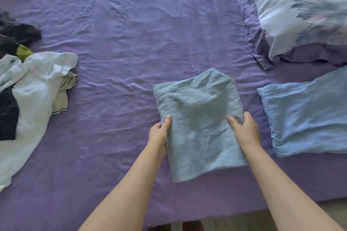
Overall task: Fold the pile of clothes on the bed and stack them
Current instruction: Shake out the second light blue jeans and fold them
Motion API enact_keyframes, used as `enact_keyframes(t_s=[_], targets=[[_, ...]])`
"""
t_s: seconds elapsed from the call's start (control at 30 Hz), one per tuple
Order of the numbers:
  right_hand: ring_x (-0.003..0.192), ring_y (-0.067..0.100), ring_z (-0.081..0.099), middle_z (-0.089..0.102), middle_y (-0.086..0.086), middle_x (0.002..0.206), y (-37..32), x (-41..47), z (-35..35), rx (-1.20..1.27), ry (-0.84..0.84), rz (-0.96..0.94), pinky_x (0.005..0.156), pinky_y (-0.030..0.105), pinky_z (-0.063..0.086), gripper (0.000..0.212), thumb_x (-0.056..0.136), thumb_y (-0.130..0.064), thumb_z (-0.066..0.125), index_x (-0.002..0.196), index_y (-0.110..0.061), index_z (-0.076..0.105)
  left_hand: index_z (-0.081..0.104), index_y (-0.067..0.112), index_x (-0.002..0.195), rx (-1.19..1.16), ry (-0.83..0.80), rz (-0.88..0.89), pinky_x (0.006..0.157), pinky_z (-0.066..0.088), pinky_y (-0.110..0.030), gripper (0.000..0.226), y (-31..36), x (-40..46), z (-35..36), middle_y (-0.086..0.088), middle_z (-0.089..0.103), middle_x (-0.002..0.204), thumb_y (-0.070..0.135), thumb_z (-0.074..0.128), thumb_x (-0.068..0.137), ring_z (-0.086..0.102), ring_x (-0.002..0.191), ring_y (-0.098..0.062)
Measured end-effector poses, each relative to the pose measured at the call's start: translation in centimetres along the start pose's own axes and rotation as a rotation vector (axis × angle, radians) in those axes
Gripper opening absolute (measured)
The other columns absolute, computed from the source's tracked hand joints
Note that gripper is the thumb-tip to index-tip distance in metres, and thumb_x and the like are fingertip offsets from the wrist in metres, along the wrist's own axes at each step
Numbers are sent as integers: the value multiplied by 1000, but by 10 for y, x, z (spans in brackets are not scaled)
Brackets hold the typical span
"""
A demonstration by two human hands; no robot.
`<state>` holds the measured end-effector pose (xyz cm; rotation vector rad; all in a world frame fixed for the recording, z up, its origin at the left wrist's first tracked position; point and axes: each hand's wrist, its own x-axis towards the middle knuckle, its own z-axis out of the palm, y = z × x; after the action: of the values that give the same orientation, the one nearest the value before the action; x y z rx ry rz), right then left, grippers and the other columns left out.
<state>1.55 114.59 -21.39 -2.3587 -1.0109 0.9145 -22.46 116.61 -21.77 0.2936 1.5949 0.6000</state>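
Note:
A folded grey-blue garment (199,118) lies in the middle of the purple bed sheet (122,43), near the front edge. My left hand (159,133) grips its left edge, thumb on top and fingers under the cloth. My right hand (246,129) grips its right edge the same way. To the right lies a folded light blue garment (308,118), flat on the sheet. At the far left sits the unfolded pile (28,90): a white garment on top, with black, green and beige pieces beside it.
A flower-patterned pillow (300,9) and a bunched purple cover (309,52) fill the back right corner. The bed's front edge (206,217) runs along the bottom, with floor below it.

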Motion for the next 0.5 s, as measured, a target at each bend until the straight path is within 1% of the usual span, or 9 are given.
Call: enact_keyframes(t_s=[0.03, 0.07, 0.13, 0.17, 0.27, 0.33, 0.37, 0.43, 0.5], targets=[[76, 24, 52, 55, -2, 75, -3, -3, -5, 14, 28, -7, 65, 32, 34, 31, 85, -35, 67, 89, -8, 53, 67, 2, 106, -8, -56, 5, 80, 57, -38, 42, 4, -4, -2, -13, 72, 104, 40, 64, 88, 69, 91, -26], [74, 23, 52, 54, -4, 72, -7, -7, -11, 26, 57, -14, 64, 31, 33, 29, 85, -35, 67, 87, -10, 53, 69, 2, 101, -13, -97, 17, 82, 57, -40, 39, 7, -9, -3, -13, 73, 101, 38, 65, 87, 70, 90, -27], [72, 23, 51, 54, -5, 69, -14, -13, -27, 52, 119, -34, 64, 30, 31, 25, 83, -33, 69, 82, -12, 54, 69, 1, 101, -35, -164, 49, 86, 56, -41, 36, 16, -20, -2, -14, 73, 100, 34, 67, 86, 70, 89, -27], [70, 23, 50, 53, -6, 67, -18, -17, -36, 65, 149, -41, 63, 29, 30, 24, 83, -32, 70, 80, -13, 55, 68, 2, 103, -37, -192, 71, 85, 56, -40, 34, 22, -26, 1, -14, 73, 101, 31, 67, 86, 70, 89, -26], [62, 19, 47, 51, -10, 61, -30, -30, -67, 115, 229, -58, 54, 24, 25, 25, 82, -30, 70, 74, -13, 53, 65, 3, 109, -30, -250, 124, 72, 58, -34, 31, 43, -51, 15, -13, 72, 104, 25, 67, 87, 70, 86, -23], [60, 21, 47, 51, -4, 59, -34, -38, -90, 135, 269, -78, 52, 23, 29, 29, 84, -30, 69, 72, -8, 54, 62, 2, 110, 6, -243, 173, 61, 56, -27, 32, 57, -69, 27, -13, 71, 104, 23, 68, 87, 70, 82, -20], [59, 21, 46, 50, -2, 58, -36, -40, -101, 144, 286, -92, 52, 22, 31, 30, 85, -29, 69, 70, -8, 54, 60, 1, 110, 35, -231, 202, 59, 55, -26, 34, 64, -78, 34, -12, 70, 104, 23, 69, 86, 69, 83, -20], [52, 14, 41, 44, -4, 54, -38, -45, -124, 163, 329, -123, 49, 13, 33, 34, 87, -25, 66, 59, -18, 48, 56, 1, 109, 91, -197, 265, 60, 54, -26, 38, 74, -94, 48, -12, 69, 104, 25, 72, 84, 68, 84, -21], [50, 11, 37, 39, -7, 50, -38, -48, -147, 182, 353, -139, 49, 10, 33, 42, 89, -22, 64, 55, -25, 41, 52, 5, 100, 189, -137, 359, 60, 51, -26, 36, 81, -107, 62, -9, 65, 101, 30, 73, 83, 65, 85, -21]])
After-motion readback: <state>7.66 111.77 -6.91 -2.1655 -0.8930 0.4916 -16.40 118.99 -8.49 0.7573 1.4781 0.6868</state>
